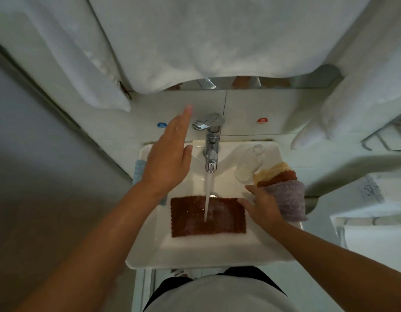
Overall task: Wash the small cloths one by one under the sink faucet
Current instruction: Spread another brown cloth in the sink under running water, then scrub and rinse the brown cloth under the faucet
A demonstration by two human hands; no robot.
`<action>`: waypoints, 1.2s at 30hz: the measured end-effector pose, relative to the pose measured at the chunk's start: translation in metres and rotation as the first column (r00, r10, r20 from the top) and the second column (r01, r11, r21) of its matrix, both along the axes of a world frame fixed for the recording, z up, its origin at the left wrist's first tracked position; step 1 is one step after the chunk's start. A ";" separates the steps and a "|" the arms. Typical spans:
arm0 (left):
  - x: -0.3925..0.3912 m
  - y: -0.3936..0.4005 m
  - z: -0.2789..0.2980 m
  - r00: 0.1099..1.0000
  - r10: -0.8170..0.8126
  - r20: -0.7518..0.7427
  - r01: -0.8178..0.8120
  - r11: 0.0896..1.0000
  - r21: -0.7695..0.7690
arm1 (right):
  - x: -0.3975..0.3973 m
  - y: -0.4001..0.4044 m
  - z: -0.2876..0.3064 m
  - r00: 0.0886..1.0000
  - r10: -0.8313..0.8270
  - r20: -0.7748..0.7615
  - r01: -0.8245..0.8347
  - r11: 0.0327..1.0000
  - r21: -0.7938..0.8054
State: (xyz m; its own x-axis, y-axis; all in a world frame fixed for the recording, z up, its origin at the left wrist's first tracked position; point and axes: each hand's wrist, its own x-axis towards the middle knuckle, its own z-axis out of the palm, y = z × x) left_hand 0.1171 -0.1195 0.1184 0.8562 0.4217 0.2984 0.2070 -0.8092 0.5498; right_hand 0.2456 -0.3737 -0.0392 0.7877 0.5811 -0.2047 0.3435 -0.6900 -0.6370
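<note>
The left hand [166, 158] hovered spread beside the faucet [210, 140] as water struck a brown cloth [207, 216] lying flat in the sink [217, 251] — soaked, limp, likely heavy, best pinched at a corner — while the right hand [263, 204], fingers relaxed, touched its edge.

Cloth [208, 216] lies flat in the sink [195, 255] under the faucet [210, 143]; stacked cloths [282, 190] sit on the right rim, bottle [249, 163] just behind.

blue cloth [139, 170]: mostly behind left arm | drain [213, 195]: under water stream
</note>
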 end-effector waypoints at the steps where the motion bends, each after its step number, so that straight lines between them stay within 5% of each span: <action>1: 0.006 0.004 0.005 1.000 -0.003 -0.028 0.004 0.999 0.054 | 0.004 0.002 0.004 0.998 -0.064 -0.012 0.064 0.997 0.041; 6: 0.014 0.008 -0.003 0.984 0.012 -0.176 0.027 0.976 0.215 | 0.023 0.014 0.019 0.953 -0.276 -0.124 0.298 0.928 0.224; 17: -0.011 -0.003 -0.021 0.974 0.098 -0.206 -0.048 0.970 0.237 | 0.053 0.044 0.011 0.951 -0.209 -0.226 0.273 0.913 0.303; 20: -0.027 -0.022 -0.047 0.984 0.119 -0.135 -0.123 0.992 -0.018 | 0.061 0.049 0.006 0.946 -0.224 -0.234 0.294 0.899 0.325; 22: -0.047 -0.034 -0.084 0.967 0.139 -0.216 -0.182 0.964 -0.195 | 0.062 0.049 0.006 0.950 -0.224 -0.216 0.289 0.893 0.346; 27: -0.090 -0.047 -0.169 0.693 -0.159 -0.703 0.046 0.983 -0.177 | 0.045 0.036 0.023 0.971 -0.204 -0.124 0.238 0.878 0.416; 36: -0.102 -0.050 -0.197 0.487 -0.206 -0.849 0.204 0.972 -0.118 | 0.011 0.013 0.054 0.974 -0.060 -0.219 0.175 0.814 0.553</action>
